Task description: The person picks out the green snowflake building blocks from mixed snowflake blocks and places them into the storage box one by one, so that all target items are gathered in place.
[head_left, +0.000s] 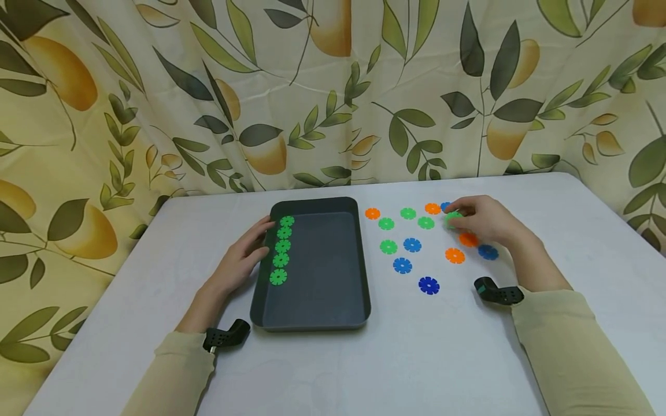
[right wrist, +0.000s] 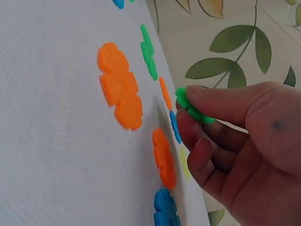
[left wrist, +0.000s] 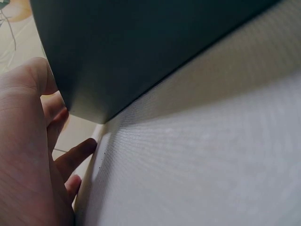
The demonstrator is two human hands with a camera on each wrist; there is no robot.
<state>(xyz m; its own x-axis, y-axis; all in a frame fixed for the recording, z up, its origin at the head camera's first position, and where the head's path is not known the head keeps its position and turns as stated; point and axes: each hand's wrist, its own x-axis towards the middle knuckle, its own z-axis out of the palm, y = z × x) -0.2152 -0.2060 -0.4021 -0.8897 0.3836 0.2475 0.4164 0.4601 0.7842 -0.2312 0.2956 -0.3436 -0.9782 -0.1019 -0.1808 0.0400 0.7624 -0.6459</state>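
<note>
My right hand (head_left: 486, 219) pinches a green notched flower-shaped disc (right wrist: 180, 98) between thumb and fingertips, raised off the cloth in the right wrist view. Beneath and around that hand lie orange discs (head_left: 455, 256) and blue discs (head_left: 488, 252). At the left side of a dark grey rectangular tray (head_left: 322, 266), my left hand (head_left: 236, 260) touches the rim with relaxed fingers. Inside the tray, several green discs (head_left: 282, 246) form a column along its left wall. The left wrist view shows the tray's outer wall (left wrist: 141, 47) beside the thumb.
Right of the tray, more loose discs lie on the white table: green (head_left: 388, 247), blue (head_left: 402, 266), orange (head_left: 372, 214) and one dark blue disc (head_left: 429, 285). A leaf-and-fruit patterned curtain (head_left: 322, 127) hangs behind the table's far edge.
</note>
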